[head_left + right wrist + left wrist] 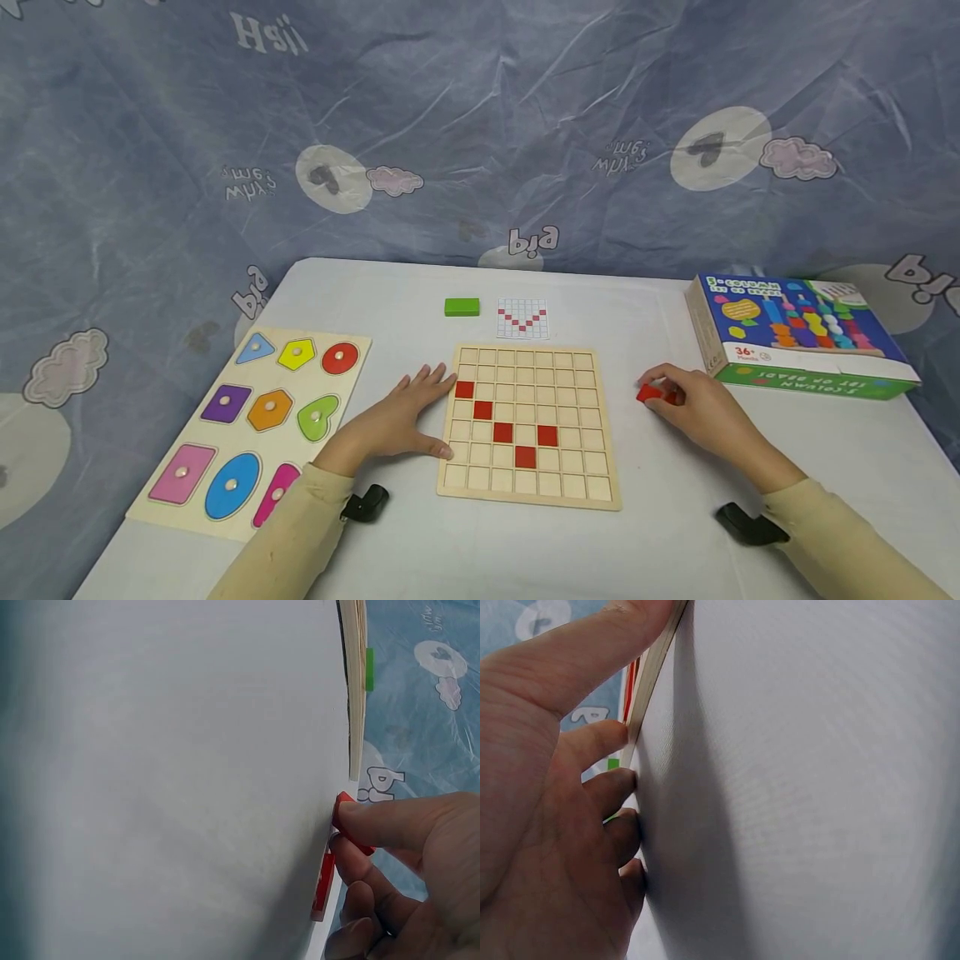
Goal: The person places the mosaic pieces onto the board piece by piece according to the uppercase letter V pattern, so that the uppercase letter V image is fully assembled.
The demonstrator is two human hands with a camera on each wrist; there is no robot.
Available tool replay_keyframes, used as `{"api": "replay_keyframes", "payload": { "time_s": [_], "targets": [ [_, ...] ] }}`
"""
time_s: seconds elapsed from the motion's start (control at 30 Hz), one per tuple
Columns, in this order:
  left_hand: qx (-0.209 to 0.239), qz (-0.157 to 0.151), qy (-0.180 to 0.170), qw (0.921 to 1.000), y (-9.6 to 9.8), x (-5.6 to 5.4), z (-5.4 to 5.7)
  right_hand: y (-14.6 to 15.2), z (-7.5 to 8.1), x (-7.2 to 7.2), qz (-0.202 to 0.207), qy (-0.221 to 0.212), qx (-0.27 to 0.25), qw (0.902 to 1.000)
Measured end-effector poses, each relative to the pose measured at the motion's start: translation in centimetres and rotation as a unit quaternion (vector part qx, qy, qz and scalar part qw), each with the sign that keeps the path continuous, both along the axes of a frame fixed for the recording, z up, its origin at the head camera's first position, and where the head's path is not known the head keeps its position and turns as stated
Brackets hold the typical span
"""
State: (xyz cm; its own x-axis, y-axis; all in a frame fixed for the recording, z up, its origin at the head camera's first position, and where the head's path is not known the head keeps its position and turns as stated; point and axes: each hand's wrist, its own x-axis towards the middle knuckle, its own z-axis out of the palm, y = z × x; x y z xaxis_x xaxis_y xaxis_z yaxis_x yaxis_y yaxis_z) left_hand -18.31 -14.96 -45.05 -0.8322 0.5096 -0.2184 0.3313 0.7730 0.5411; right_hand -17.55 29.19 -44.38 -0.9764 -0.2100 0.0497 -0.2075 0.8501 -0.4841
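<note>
A wooden grid board [528,501] lies on the table with several red squares in its cells, stepping down from the left and turning up again. My left hand [408,414] rests at the board's left edge, fingers spread, thumb and index fingertip at the rim. To the right of the board, my right hand [708,410] pinches a small red block [364,847] between thumb and finger, tilted up. Another red block [324,889] lies on the table right below those fingertips; in the head view the fingers partly cover it.
Behind the board lie a green block [462,307] and a pattern card [522,319] with a red V. A knobbed shape puzzle [247,417] is on the left, partly under the left sleeve. A toy box [806,329] stands at the back right.
</note>
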Motion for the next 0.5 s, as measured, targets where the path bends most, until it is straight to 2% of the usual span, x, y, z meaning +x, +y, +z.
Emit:
{"api": "replay_keyframes", "payload": {
  "time_s": [0.2,0.5],
  "targets": [
    [0.004,-0.003,0.001,1.0,0.01,0.05,0.06,-0.03,0.11,0.2,-0.005,-0.006,-0.007,0.9999],
    [0.002,-0.002,0.002,1.0,0.09,0.07,0.11,-0.01,0.02,0.46,-0.002,0.006,-0.028,0.9996]
  ]
}}
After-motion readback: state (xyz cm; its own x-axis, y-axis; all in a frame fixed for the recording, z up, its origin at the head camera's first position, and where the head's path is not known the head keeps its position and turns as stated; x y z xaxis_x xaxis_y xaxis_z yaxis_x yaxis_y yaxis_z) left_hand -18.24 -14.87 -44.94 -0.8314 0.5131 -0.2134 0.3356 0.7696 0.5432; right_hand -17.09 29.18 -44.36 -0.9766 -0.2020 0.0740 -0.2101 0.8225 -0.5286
